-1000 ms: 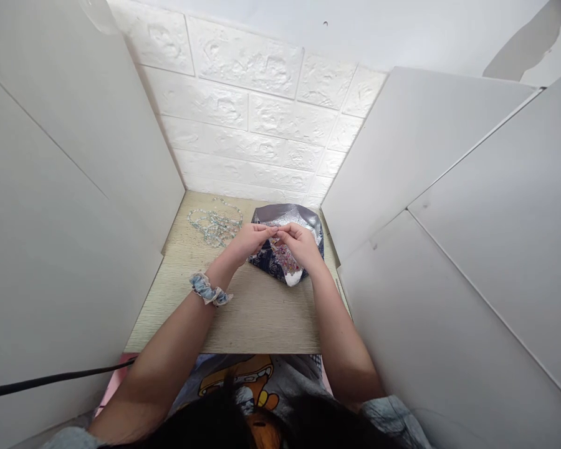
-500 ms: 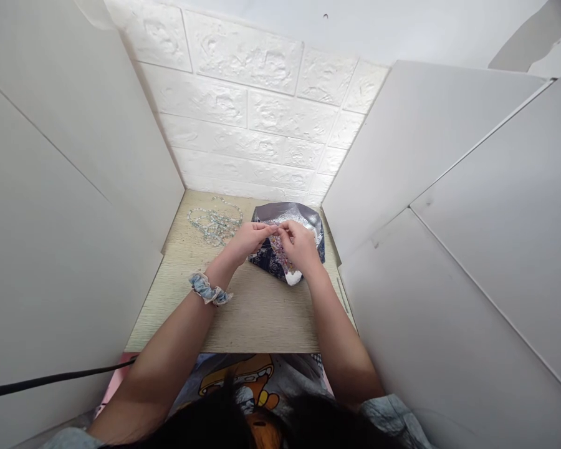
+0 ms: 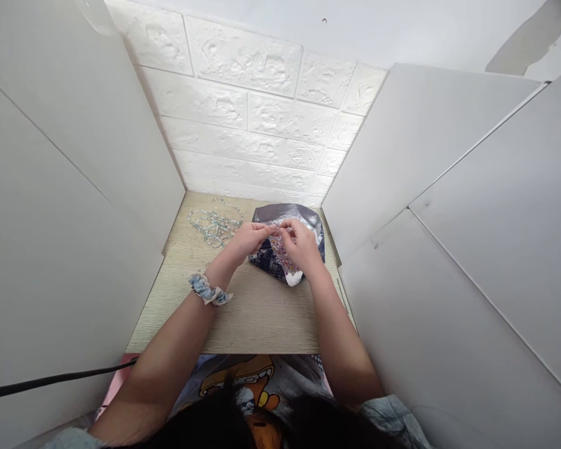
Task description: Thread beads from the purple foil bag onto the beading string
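Note:
My left hand (image 3: 247, 241) and my right hand (image 3: 302, 243) meet fingertip to fingertip above a dark blue and silver pouch (image 3: 285, 218) on the small wooden table (image 3: 257, 305). Both pinch a strand of small pinkish beads (image 3: 280, 248) that hangs down between them over the pouch. A white scrap lies at the pouch's near edge. A blue scrunchie (image 3: 208, 290) sits on my left wrist. Pale green and clear bead strands (image 3: 215, 224) lie in a loose pile to the left of my left hand.
White panels wall in the table on the left and right, and a white brick-pattern wall (image 3: 257, 118) closes the back. A black cable (image 3: 51, 378) runs in from the lower left below the table's front edge.
My hands stay over the pouch; the fingertips have shifted slightly along the bead strand. The view has barely moved.

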### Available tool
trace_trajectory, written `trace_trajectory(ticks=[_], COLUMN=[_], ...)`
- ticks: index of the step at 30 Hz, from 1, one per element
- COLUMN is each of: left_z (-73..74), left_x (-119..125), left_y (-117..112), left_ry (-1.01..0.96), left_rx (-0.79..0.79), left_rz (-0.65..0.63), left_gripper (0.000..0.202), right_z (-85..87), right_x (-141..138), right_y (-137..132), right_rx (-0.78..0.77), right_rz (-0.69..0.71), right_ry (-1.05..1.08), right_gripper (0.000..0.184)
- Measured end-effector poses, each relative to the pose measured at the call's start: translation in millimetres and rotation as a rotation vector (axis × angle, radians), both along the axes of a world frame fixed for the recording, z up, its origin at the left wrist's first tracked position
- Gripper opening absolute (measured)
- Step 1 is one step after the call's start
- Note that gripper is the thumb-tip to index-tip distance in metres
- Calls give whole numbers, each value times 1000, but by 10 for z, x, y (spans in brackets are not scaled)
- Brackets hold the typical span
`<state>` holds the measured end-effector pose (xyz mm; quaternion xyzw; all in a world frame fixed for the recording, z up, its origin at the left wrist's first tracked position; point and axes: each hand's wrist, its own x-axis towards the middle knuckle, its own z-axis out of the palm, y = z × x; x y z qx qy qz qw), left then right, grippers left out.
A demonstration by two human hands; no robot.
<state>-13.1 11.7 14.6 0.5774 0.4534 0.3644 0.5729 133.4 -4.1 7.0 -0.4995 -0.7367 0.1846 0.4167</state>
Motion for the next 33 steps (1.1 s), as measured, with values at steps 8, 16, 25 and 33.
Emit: trace_trajectory(ticks=[8, 16, 25, 33], left_z=[-45, -56, -4, -11], left_x=[-17, -6, 41, 31], left_y=[24, 19, 4, 10], left_ry=[-41, -74, 84, 127], left_rx=[2, -16, 54, 91], left_rz=[-35, -14, 57, 78], left_gripper=[40, 43, 37, 38], right_z=[-10, -22, -34, -34], right_x=[-16, -41, -40, -32], right_y=[23, 21, -2, 4], right_rx=[52, 75, 37, 28], right_rz=[58, 35, -91, -59], right_ry=[38, 19, -174, -154], right_gripper=[17, 16, 18, 19])
